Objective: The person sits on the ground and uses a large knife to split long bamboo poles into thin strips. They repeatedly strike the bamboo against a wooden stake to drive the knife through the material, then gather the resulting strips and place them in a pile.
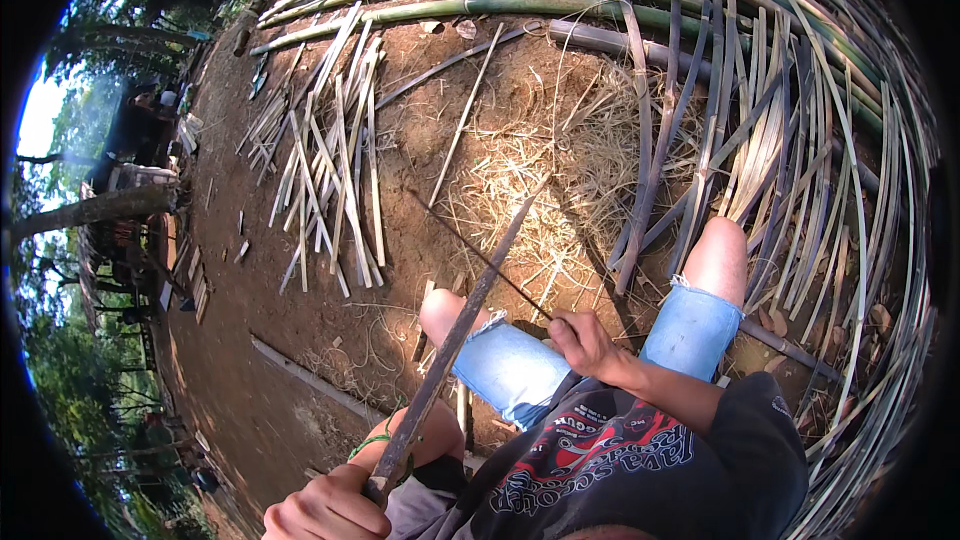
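At the lower left, my left hand (330,508) is closed around the near end of a long, dark bamboo strip (450,350). The strip slants up and away, narrowing toward its far end between my knees. My right hand (588,345) is a fist above my lap, gripping a thin, dark blade (487,262), apparently a knife seen edge-on. Its handle is hidden in my fingers. The blade crosses the strip partway along; whether the two touch, I cannot tell. Beyond my knees lies a heap of pale shavings (530,220) on brown soil.
Split strips (335,165) are scattered at the far left. More pale and dark strips (750,120) fan out at the right, curving around my side. Long green bamboo poles (480,5) lie across the back. A grey pole (310,377) rests on the ground at left, with a tree trunk (100,208) beyond.
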The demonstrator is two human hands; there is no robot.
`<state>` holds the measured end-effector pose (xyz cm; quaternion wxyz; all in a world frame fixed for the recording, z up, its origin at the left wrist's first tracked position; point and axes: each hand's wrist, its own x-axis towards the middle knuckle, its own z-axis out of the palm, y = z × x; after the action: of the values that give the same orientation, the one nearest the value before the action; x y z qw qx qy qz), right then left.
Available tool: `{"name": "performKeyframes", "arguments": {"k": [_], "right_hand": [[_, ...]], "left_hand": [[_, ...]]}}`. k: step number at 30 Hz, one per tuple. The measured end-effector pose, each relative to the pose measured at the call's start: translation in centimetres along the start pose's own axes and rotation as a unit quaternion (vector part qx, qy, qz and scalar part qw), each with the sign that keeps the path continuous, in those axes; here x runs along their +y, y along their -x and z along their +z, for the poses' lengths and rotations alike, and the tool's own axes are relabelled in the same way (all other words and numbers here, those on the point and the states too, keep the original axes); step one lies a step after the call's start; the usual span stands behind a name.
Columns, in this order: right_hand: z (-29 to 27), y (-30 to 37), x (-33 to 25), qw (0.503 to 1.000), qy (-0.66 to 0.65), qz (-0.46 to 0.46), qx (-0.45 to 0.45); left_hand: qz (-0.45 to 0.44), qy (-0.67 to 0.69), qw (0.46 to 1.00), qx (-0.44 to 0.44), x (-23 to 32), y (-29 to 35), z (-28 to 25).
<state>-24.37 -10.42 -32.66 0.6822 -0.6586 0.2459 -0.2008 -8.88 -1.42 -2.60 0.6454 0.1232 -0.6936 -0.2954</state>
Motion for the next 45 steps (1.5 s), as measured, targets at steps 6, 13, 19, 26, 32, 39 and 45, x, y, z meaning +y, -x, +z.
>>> {"name": "performKeyframes", "arguments": {"k": [6, 13, 19, 26, 32, 39, 45], "right_hand": [[-0.5, 0.4, -1.5, 1.000, 0.008, 0.015, -0.020], [-2.2, -1.1, 6.3, 0.990, 0.082, 0.096, 0.062], [-0.7, 1.3, -2.3, 0.996, 0.039, -0.081, -0.022], [-1.7, -1.6, 3.5, 0.993, 0.061, 0.085, 0.046], [-0.5, -0.5, 1.5, 0.998, 0.021, -0.062, -0.017], [-5.3, -3.8, 9.5, 0.975, 0.174, 0.119, 0.069], [-5.0, -3.3, 4.7, 0.973, 0.177, 0.105, 0.108]], "left_hand": [[0.016, 0.010, 1.000, 0.005, -0.6, -0.1, 0.5], [-0.015, -0.024, 1.000, 0.005, 0.5, 0.1, 0.0], [0.026, -0.032, 0.998, 0.052, 0.0, 0.4, 0.4], [0.037, -0.049, 0.995, 0.075, -0.2, 0.0, 0.7], [0.009, -0.015, 1.000, 0.020, 0.3, 0.2, -0.7], [0.076, -0.058, 0.989, 0.110, -0.5, -0.1, -0.3], [0.074, -0.083, 0.986, 0.127, -0.4, -0.2, -0.2]]}}
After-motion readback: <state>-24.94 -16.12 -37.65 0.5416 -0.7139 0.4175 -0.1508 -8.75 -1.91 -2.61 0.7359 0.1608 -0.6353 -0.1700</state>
